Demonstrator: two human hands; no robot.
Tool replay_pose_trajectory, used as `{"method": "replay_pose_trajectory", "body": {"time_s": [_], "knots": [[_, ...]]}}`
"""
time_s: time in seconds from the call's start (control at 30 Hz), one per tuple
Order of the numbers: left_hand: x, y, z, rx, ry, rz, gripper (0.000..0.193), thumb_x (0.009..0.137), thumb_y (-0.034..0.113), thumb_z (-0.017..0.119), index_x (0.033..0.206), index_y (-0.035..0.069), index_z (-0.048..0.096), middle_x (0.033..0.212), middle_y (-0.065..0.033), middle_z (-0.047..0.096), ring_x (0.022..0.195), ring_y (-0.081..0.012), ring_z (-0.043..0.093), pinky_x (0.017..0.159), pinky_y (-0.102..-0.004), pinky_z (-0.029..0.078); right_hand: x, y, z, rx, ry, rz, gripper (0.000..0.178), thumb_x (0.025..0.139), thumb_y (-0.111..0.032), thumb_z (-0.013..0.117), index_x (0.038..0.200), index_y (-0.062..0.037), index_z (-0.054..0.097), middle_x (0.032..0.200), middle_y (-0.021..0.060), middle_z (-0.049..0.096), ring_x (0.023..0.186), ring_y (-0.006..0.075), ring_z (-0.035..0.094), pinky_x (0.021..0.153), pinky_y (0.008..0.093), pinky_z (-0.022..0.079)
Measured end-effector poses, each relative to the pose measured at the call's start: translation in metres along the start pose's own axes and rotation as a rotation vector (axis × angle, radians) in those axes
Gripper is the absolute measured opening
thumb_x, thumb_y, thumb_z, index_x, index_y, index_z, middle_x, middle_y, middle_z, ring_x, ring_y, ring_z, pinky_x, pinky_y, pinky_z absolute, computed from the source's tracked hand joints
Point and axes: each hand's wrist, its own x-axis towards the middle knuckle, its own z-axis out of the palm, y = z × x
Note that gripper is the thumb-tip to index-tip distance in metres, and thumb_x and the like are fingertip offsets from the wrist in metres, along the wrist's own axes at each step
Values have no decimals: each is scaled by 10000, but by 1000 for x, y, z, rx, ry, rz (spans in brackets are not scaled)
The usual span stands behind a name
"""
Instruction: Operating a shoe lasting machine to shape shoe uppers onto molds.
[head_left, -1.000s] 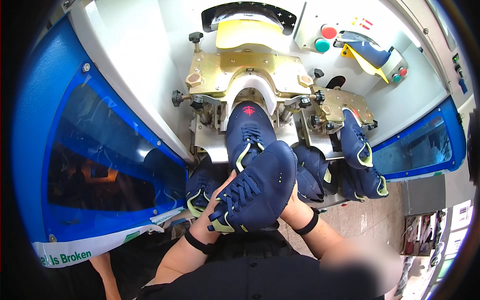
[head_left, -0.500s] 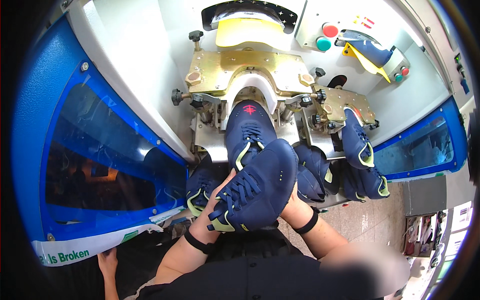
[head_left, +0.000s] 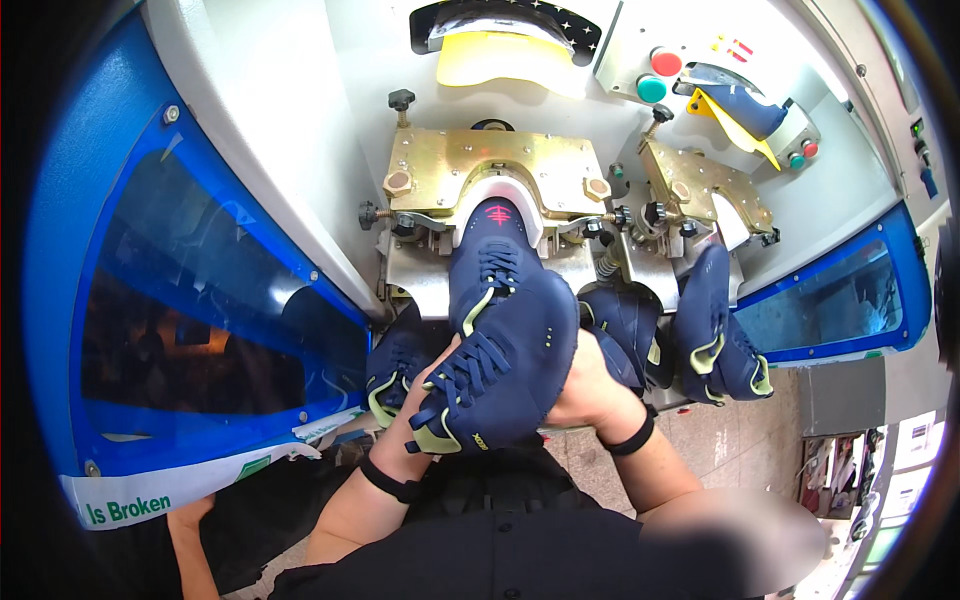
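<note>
In front of my chest I hold a navy shoe upper with dark laces and lime-green lining, tilted with its toe up and to the right. My left hand grips its left side, with the fingers mostly behind it. My right hand grips the right side, its fingertips hidden. Just beyond, a second navy shoe upper sits toe-first in the white curved pad of a brass-coloured clamp. A red light pattern shows on its toe. The held upper overlaps its heel.
A second clamp station stands at the right, with a navy shoe upper below it. More uppers hang under the machine. Blue-framed windows flank it. Red and green buttons sit above. Another person's hand shows at lower left.
The middle clamp has moved down around the toe of its upper. At the right station, the upper has dropped from the clamp. My right hand now shows more beside the held upper.
</note>
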Motion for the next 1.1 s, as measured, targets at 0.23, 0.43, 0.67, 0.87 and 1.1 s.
{"method": "replay_pose_trajectory", "body": {"time_s": [0.23, 0.43, 0.67, 0.87, 1.1], "knots": [[15, -11, -27, 157, -25, 66, 455, 1071, 277, 341, 1431, 5, 397, 1426, -158, 481, 1272, -255, 513, 1101, -371, 398, 31, 49, 8, 19, 117, -49, 518, 902, -205, 607, 1358, 4, 477, 1355, 230, 516, 1243, 399, 523, 1064, 450, 416], [10, -11, -42, 221, 4, 147, 436, 1072, 249, 341, 1436, 13, 391, 1429, -147, 475, 1272, -242, 510, 1099, -355, 399, 28, 67, 22, 86, -19, -13, 560, 866, -220, 642, 1362, -19, 479, 1394, 175, 508, 1318, 363, 467, 1102, 434, 389], [13, -19, -27, 352, -25, 255, 457, 1079, 218, 294, 1497, 34, 302, 1520, -134, 371, 1355, -234, 419, 1155, -337, 324, 22, 82, 22, -55, 20, -216, 588, 802, -158, 706, 1338, -5, 520, 1399, 166, 527, 1353, 323, 451, 1128, 409, 367], [-10, -25, -3, 385, -83, 294, 477, 1064, 230, 332, 1491, 19, 315, 1373, -112, 400, 1209, -210, 428, 1042, -328, 336, 24, 73, 22, 10, 13, -70, 511, 840, -225, 665, 1287, -4, 555, 1379, 166, 540, 1337, 316, 457, 1120, 409, 371], [-27, -37, -1, 87, -299, 107, 514, 1036, 255, 411, 1477, 1, 344, 1072, -80, 515, 901, -179, 511, 814, -315, 404, -137, 54, 2, 56, 429, -29, 360, 771, -74, 714, 1099, -54, 564, 1109, 147, 597, 971, 338, 596, 846, 436, 487]]}}
